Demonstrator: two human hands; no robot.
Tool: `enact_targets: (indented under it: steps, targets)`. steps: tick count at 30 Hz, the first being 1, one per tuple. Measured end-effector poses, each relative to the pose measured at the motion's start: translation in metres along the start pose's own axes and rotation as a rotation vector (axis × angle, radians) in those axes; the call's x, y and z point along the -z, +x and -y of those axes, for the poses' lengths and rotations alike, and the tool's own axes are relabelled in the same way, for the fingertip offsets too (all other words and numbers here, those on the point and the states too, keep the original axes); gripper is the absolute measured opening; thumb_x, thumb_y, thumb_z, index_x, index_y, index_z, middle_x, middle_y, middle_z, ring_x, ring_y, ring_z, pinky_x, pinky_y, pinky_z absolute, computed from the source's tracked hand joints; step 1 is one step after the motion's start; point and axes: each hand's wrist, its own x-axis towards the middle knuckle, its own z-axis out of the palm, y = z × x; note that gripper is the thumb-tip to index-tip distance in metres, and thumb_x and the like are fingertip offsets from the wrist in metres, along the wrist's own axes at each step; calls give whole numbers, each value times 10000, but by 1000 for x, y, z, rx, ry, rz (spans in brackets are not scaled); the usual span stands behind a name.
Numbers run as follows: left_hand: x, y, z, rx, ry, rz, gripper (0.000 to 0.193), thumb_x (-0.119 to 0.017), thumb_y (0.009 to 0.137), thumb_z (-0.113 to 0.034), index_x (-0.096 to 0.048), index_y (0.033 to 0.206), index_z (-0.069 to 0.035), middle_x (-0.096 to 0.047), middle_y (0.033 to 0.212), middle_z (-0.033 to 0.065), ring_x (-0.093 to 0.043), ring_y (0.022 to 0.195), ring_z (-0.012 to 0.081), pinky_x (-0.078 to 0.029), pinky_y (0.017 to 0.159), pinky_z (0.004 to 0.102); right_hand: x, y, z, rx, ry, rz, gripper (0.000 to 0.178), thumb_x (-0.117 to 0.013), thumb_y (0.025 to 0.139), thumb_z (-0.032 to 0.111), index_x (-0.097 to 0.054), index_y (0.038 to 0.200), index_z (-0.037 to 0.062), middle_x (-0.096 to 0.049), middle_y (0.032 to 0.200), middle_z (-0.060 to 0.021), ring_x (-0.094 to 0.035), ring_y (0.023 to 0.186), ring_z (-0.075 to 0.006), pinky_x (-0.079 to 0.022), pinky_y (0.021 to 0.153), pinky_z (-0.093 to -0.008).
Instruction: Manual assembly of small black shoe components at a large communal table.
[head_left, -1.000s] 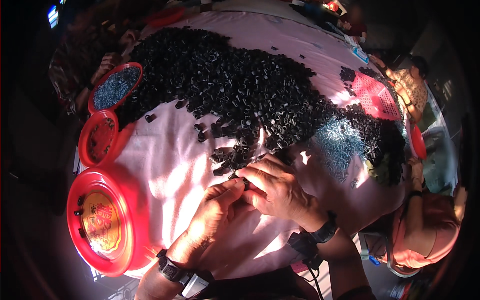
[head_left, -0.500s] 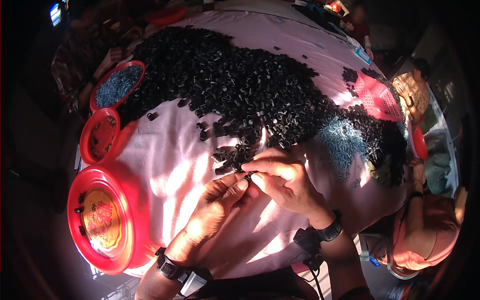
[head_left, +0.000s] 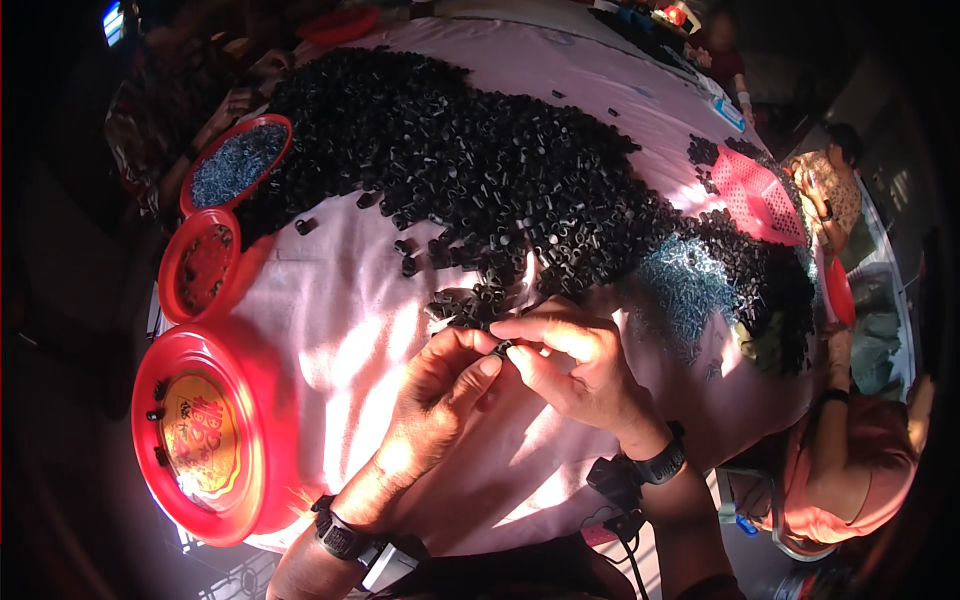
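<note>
- Black and tiny, the small black piece (head_left: 502,348) is right at the fingertips, mid-frame, above the pink-covered worktop (head_left: 335,270)!
- And here's the left hand (head_left: 437,385), thumb and forefinger brought together in a close pinch, with hold of the piece by the look of it.
- Over to the right hand (head_left: 585,375): thumb tip up against the piece, forefinger arched across above, a clear gap between the two; whether it truly grips or merely steadies, I cannot tell.
- Good handling here, I'd judge, means a light, firm pinch from the left, so the right thumb can press or turn without the piece skidding off.
- Better, too, to work low over the cloth; something this small would be easily lost among its lookalikes if it slipped.
- Fingertips should sit at its edges, I'd say, leaving its face in sight; just now they hide much of it.
- Position check: the piece lies beyond the left thumb's tip and just left of the right thumb, between both hands, with the heap of black pieces (head_left: 480,170) beyond them.
- Off to the right, near the right hand, silvery metal bits (head_left: 690,285); well left, the large red tray (head_left: 255,470).
</note>
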Motion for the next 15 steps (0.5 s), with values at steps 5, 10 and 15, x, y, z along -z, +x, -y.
enact_targets:
  steps: [5,10,15]
  targets:
    - [1,0,-1,-13,60,3,174,-627,1027,-163,-603,1163,-58,-633,942,-17,-559,825,47,-465,730,214,2,-2,3,-105,25,-34,186,-674,893,47,-703,1072,7,-706,956,-80,-694,873,-165,-574,719,-293]
    - [4,-1,-3,47,49,-11,171,-637,1020,-138,-605,1162,-49,-626,980,-35,-557,917,34,-471,808,210,2,0,-2,24,-114,-42,136,-715,806,13,-702,941,26,-684,865,-81,-682,760,-199,-551,666,-316]
    - [1,-3,-5,7,158,-32,182,-639,1016,-123,-608,1166,-25,-640,1010,-20,-571,971,47,-478,872,228,-1,-1,-7,51,-97,-67,115,-738,784,-1,-697,890,19,-691,827,-52,-622,704,-115,-511,657,-259]
